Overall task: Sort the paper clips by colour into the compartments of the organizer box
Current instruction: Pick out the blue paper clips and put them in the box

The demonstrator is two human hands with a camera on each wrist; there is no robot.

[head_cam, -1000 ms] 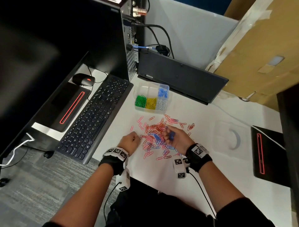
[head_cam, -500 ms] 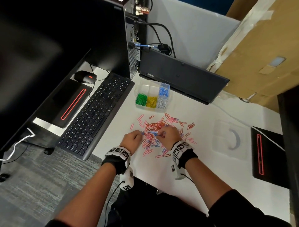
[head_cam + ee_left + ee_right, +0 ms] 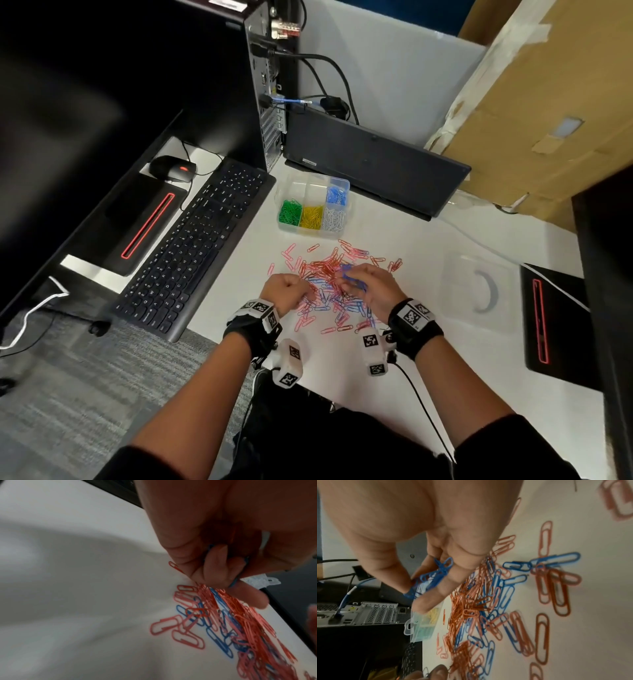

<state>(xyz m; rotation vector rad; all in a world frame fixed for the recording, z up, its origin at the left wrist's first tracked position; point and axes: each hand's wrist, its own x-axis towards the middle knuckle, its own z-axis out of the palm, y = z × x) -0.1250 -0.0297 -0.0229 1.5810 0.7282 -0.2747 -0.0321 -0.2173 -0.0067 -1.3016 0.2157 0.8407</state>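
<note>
A loose pile of red and blue paper clips (image 3: 325,274) lies on the white desk, seen close in the left wrist view (image 3: 223,615) and the right wrist view (image 3: 479,608). Behind it stands the clear organizer box (image 3: 294,181) with green, yellow, white and blue clips in separate compartments. My left hand (image 3: 303,291) rests as a fist at the pile's left edge, fingers curled round a few blue clips (image 3: 234,584). My right hand (image 3: 347,279) hovers over the pile's middle and pinches a small bunch of blue clips (image 3: 436,570).
A black keyboard (image 3: 198,246) and a mouse (image 3: 173,168) lie to the left, with a computer tower (image 3: 270,85) behind. A dark flat panel (image 3: 373,164) leans behind the box. A clear lid (image 3: 479,287) lies right, next to a black device (image 3: 551,322) and cardboard (image 3: 548,102).
The right hand dipped left into the pile, then drew back over its middle with blue clips in its fingers. The left fist has hardly moved.
</note>
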